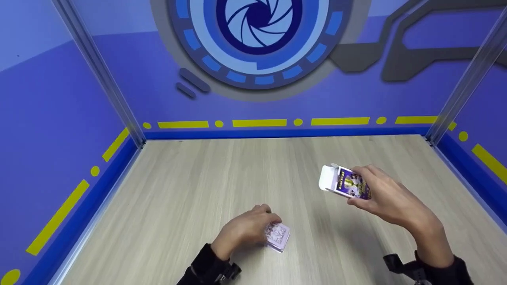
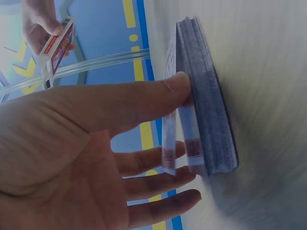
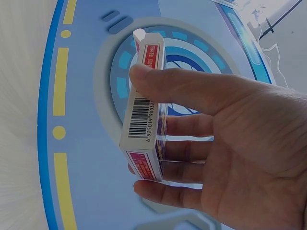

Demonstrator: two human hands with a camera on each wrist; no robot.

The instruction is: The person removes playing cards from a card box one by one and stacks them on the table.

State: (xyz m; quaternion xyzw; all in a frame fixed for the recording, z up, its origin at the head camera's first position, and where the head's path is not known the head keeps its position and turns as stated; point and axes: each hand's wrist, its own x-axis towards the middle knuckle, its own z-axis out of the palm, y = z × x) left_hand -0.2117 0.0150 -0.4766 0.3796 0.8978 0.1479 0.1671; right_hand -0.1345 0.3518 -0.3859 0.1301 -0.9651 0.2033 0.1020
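Observation:
My left hand [image 1: 248,226] is low over the table, thumb and fingers on opposite edges of a deck of playing cards [image 1: 279,236]. The pale patterned back of the top card shows. Seen from the left wrist, the thumb presses the edge of the deck [image 2: 208,110], and a few top cards [image 2: 169,120] stand slightly apart from the stack. My right hand [image 1: 392,200] grips a purple-and-yellow card box [image 1: 351,183] above the table, its white end flap [image 1: 327,178] folded out to the left. In the right wrist view, the thumb lies on the box's narrow white side above a barcode [image 3: 139,117].
The wood-grain table [image 1: 206,178] meets a blue back wall [image 1: 261,113] with yellow dashes. Side walls stand at left [image 1: 59,130] and right [image 1: 485,130], joined by metal corner posts [image 1: 99,67].

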